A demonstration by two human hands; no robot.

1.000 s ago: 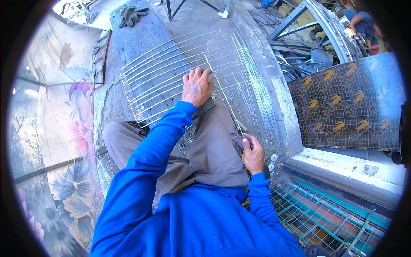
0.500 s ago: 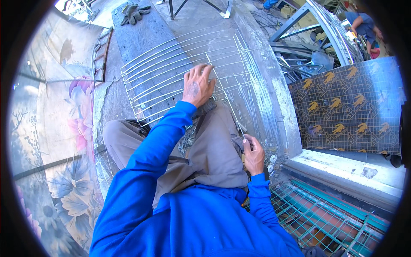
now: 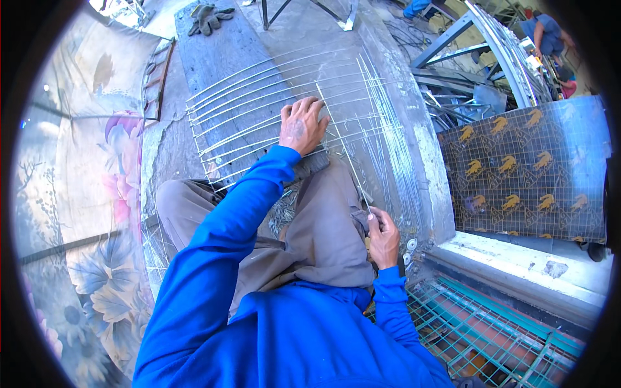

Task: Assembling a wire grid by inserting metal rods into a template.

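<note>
Little moved: left hand (image 3: 303, 126) still over wire grid (image 3: 240, 101), grip unclear. Right hand (image 3: 383, 239) still pinches rod (image 3: 345, 149) end; layout unchanged.

Repeated golden animal emblems (image 3: 508, 163) on dark panel (image 3: 561, 184); fainter marks between, too blurred to read.

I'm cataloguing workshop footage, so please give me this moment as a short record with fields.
Left: the left hand lies over the row of thin rods; whether it grips anything is unclear
Right: the right hand pinches a single rod near its lower end
Under the row: dark plank
Plank's far end: grey glove
Right of the row: loose rods
Far right: dark patterned board
Lower right: green grid
Others: a co-worker, upper right
</note>
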